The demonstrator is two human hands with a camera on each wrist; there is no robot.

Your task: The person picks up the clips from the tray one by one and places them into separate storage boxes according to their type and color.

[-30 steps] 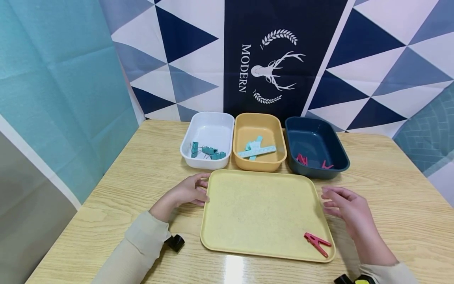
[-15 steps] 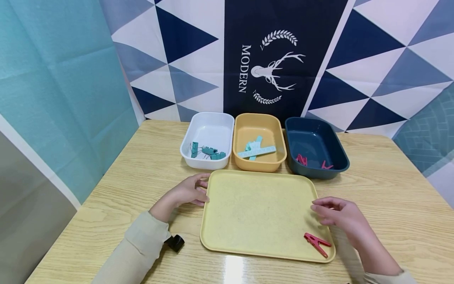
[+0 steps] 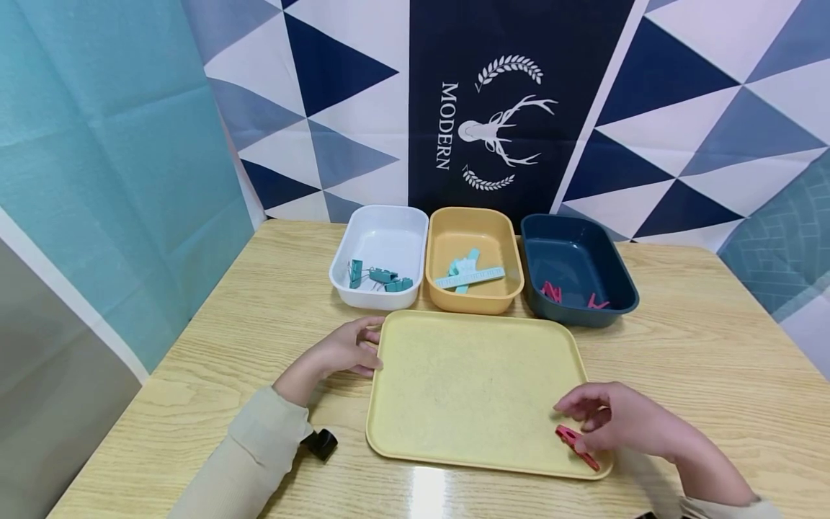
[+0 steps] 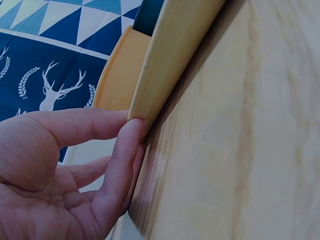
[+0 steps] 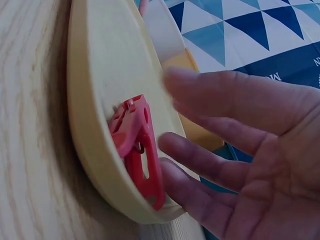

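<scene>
A yellow tray (image 3: 476, 389) lies on the table with a red clothespin (image 3: 573, 443) in its near right corner. My left hand (image 3: 344, 349) is at the tray's left edge. In the left wrist view its thumb and a finger (image 4: 125, 160) pinch the rim. My right hand (image 3: 622, 422) hovers over the clothespin and hides part of it in the head view. In the right wrist view the right fingers (image 5: 200, 155) are spread and slightly bent beside the clothespin, with nothing between them; whether a fingertip touches it I cannot tell.
Behind the tray stand three bins: a white one (image 3: 382, 231) with teal binder clips, a yellow-orange one (image 3: 476, 229) with light-teal strip-like pieces, and a dark blue one (image 3: 567, 245) with red clothespins. A patterned curtain (image 3: 363, 94) hangs behind the table.
My right hand has moved from beside the tray's right edge, nearer to me and inward, to the red clothespin. My left hand has stayed at the tray's edge.
</scene>
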